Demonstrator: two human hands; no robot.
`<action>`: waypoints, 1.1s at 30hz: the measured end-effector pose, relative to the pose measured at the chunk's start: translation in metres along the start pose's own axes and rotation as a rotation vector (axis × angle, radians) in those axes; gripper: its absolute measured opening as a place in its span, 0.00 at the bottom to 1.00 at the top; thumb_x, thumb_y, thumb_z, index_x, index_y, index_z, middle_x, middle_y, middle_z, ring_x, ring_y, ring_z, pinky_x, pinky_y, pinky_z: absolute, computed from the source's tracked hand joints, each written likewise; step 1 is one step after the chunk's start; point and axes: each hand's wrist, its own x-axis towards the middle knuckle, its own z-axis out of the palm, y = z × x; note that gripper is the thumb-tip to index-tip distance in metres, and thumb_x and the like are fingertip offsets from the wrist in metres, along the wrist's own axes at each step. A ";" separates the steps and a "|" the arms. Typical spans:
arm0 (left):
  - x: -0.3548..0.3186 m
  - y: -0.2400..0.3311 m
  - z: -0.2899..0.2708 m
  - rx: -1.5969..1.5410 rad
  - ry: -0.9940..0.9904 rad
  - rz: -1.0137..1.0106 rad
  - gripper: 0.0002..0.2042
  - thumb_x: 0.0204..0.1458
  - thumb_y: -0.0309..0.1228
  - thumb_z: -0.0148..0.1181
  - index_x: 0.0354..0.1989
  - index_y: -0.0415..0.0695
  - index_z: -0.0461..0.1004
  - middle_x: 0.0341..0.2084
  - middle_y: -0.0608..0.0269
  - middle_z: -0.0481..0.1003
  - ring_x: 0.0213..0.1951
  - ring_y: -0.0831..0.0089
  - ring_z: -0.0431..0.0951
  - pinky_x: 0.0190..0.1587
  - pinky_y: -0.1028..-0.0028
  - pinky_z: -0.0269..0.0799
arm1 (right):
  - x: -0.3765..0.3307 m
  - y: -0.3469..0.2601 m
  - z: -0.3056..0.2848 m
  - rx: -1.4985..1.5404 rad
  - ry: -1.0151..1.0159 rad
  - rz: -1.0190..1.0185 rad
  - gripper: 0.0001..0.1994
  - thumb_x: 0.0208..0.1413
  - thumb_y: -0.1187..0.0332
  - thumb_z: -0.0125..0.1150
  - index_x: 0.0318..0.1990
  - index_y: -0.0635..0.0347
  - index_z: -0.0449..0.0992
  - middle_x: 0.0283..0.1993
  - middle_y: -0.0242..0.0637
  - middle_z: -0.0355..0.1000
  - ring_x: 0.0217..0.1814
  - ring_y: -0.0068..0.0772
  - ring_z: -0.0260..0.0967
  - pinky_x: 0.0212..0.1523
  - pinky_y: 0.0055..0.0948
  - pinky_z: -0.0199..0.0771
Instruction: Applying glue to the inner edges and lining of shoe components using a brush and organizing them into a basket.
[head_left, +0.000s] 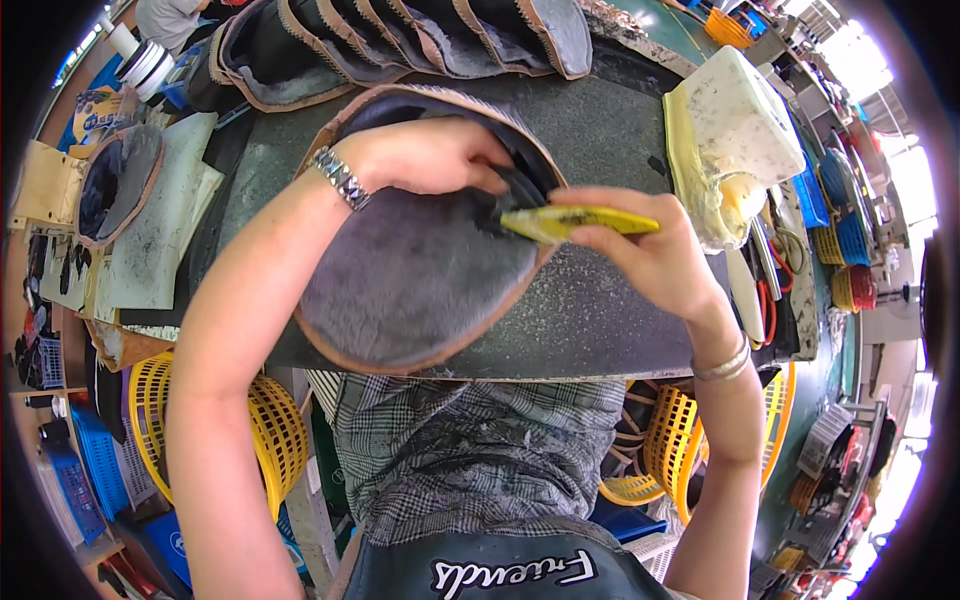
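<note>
One grey oval piece (pixel 410 280), brown-edged with a raised dark wall: lying on the dark worktop (pixel 620 320) directly before the person, its near edge by the lap, likely so both arms reach it easily.

One left hand (pixel 445 160): bent over the far part of the piece, fingers curled at a black flap (pixel 522 190); probably there to steady it. Whether they pinch it or merely press, I cannot tell from here.

One yellow tool (pixel 605 217): held nearly level by the right hand (pixel 645 250), thumb and fingers pinching it, its near end aimed at the flap, apparently for control at the tip.

Several matching pieces (pixel 562 40): leaning in a row along the far side, presumably to save room.

One white tub (pixel 745 110): at the right, beyond the right hand, seemingly out of the way.
</note>
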 end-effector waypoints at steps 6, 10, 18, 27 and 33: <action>0.016 0.031 -0.001 0.224 -0.228 -0.044 0.16 0.53 0.34 0.52 0.46 0.39 0.72 0.40 0.53 0.75 0.42 0.66 0.74 0.46 0.73 0.66 | -0.008 0.003 0.012 -0.144 -0.187 -0.445 0.20 0.34 0.86 0.52 0.40 0.66 0.73 0.43 0.46 0.72 0.47 0.46 0.70 0.48 0.34 0.71; -0.003 0.043 0.014 0.111 -0.253 -0.110 0.19 0.54 0.39 0.49 0.46 0.35 0.70 0.43 0.46 0.72 0.47 0.61 0.72 0.50 0.69 0.65 | -0.026 0.007 -0.004 -0.243 -0.336 -0.412 0.20 0.32 0.86 0.51 0.40 0.67 0.72 0.44 0.47 0.70 0.49 0.47 0.68 0.49 0.35 0.70; -0.068 0.036 0.077 0.459 0.239 0.243 0.37 0.43 0.47 0.60 0.57 0.34 0.58 0.60 0.42 0.53 0.63 0.52 0.50 0.64 0.58 0.44 | -0.065 -0.003 -0.046 -0.165 -0.123 -0.175 0.12 0.43 0.85 0.53 0.36 0.64 0.76 0.36 0.43 0.74 0.38 0.39 0.74 0.39 0.29 0.73; -0.034 0.059 -0.023 0.737 0.631 0.000 0.18 0.39 0.15 0.51 0.40 0.44 0.74 0.23 0.50 0.75 0.35 0.56 0.76 0.38 0.62 0.72 | -0.079 0.050 -0.128 -0.064 0.934 0.353 0.09 0.48 0.74 0.60 0.36 0.70 0.75 0.32 0.40 0.73 0.32 0.27 0.72 0.30 0.23 0.78; -0.060 0.029 -0.016 1.267 0.871 -0.005 0.33 0.40 0.17 0.50 0.59 0.48 0.56 0.49 0.41 0.65 0.41 0.51 0.74 0.52 0.61 0.66 | -0.074 0.069 -0.128 -0.163 0.828 0.397 0.09 0.48 0.75 0.59 0.35 0.73 0.74 0.32 0.43 0.73 0.30 0.29 0.73 0.29 0.23 0.78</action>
